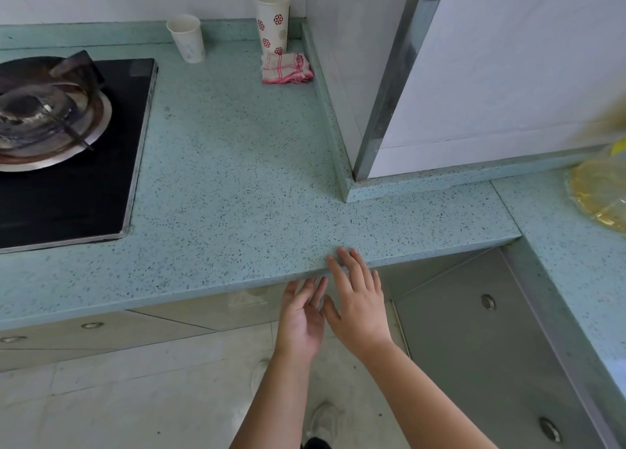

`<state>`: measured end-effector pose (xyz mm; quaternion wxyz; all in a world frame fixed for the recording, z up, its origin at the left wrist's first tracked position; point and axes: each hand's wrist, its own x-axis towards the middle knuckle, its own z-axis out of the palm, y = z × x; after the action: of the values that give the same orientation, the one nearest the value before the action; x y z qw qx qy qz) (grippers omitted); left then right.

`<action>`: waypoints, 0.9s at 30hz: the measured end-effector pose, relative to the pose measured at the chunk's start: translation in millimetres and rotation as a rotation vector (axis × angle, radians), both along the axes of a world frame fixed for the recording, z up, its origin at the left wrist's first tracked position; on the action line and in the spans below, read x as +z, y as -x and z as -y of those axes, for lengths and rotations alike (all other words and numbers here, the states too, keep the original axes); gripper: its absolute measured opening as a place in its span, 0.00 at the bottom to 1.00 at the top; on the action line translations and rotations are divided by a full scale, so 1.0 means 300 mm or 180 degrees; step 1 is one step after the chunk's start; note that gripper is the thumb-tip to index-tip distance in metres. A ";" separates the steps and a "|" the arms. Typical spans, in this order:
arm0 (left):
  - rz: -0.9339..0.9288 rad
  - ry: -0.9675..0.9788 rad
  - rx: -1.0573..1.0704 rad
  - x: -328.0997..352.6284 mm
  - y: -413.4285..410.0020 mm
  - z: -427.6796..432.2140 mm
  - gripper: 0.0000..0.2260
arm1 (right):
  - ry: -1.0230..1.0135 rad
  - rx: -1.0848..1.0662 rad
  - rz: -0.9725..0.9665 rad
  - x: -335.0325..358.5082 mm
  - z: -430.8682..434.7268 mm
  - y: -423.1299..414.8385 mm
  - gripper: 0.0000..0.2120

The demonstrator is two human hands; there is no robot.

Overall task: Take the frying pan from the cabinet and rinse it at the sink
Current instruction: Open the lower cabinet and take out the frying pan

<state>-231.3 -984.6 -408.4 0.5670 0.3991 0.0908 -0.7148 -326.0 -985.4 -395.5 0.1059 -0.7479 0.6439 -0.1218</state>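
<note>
No frying pan shows anywhere in view. Both my hands reach forward below the front edge of the green speckled counter (237, 177). My left hand (301, 316) is open, palm turned right, its fingertips just under the counter edge. My right hand (355, 299) is open, fingers spread, fingertips resting on the counter's front lip. Neither holds anything. Below the counter are pale cabinet fronts (101, 330) with round metal knobs, and a grey metal cabinet door (474, 347) at the right corner.
A black gas hob (67, 144) with a stained burner sits at the left. Two paper cups (186, 37) and a red-checked cloth (286, 69) stand at the back. A yellow plastic bag (599, 194) lies on the right counter. Tiled floor lies below.
</note>
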 end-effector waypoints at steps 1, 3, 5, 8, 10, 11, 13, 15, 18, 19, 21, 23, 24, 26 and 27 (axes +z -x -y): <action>-0.0004 0.0010 0.0005 -0.002 0.003 0.000 0.10 | -0.0014 -0.0005 0.0028 -0.001 0.001 -0.001 0.26; -0.0057 0.0021 0.0001 -0.004 0.007 0.003 0.10 | -0.0029 -0.0019 0.0120 -0.003 0.000 0.000 0.27; -0.0116 -0.0034 -0.0011 -0.008 0.008 0.011 0.09 | -0.0034 -0.0023 0.0154 -0.001 -0.004 -0.001 0.29; -0.0079 -0.0144 -0.0041 -0.020 0.002 0.026 0.10 | -0.0042 -0.0026 0.0006 0.005 -0.008 -0.003 0.27; -0.0038 -0.0150 -0.0076 -0.021 -0.003 0.025 0.10 | -0.0046 0.0005 -0.0085 0.006 -0.012 -0.001 0.28; -0.0039 -0.0149 -0.0073 -0.020 -0.005 0.020 0.10 | -0.0062 0.0023 -0.0141 0.006 -0.014 0.001 0.29; -0.0039 -0.0121 -0.0068 -0.016 -0.007 0.003 0.08 | -0.0084 0.0040 -0.0272 0.005 -0.017 0.005 0.28; 0.0002 -0.0096 -0.0090 -0.014 -0.007 -0.019 0.08 | -0.0092 0.0046 -0.0402 0.007 -0.019 0.003 0.28; 0.0087 -0.0107 -0.0150 -0.018 -0.012 -0.050 0.10 | -0.0121 0.0037 -0.0515 0.012 -0.033 -0.003 0.28; 0.0106 -0.0111 -0.0169 -0.017 -0.015 -0.062 0.10 | -0.0142 0.0061 -0.0541 0.018 -0.041 -0.006 0.27; 0.0141 -0.0109 -0.0199 -0.013 -0.020 -0.091 0.10 | -0.0193 0.0176 -0.0563 0.029 -0.056 -0.009 0.27; 0.0167 -0.0105 -0.0250 0.002 -0.022 -0.126 0.11 | -0.0252 0.0293 -0.0597 0.036 -0.061 -0.015 0.29; 0.0174 -0.0106 -0.0282 0.007 -0.023 -0.144 0.12 | -0.0285 0.0371 -0.0574 0.039 -0.062 -0.023 0.31; 0.0186 -0.0122 -0.0326 0.012 -0.028 -0.177 0.12 | -0.0406 0.0539 -0.0391 0.051 -0.065 -0.037 0.31; 0.0192 -0.0137 -0.0347 0.012 -0.032 -0.190 0.11 | -0.0541 0.0586 -0.0364 0.053 -0.065 -0.040 0.31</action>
<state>-221.6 -927.5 -404.9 0.5210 0.4370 0.0672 -0.7301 -313.9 -965.8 -379.5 0.1428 -0.7979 0.5854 -0.0138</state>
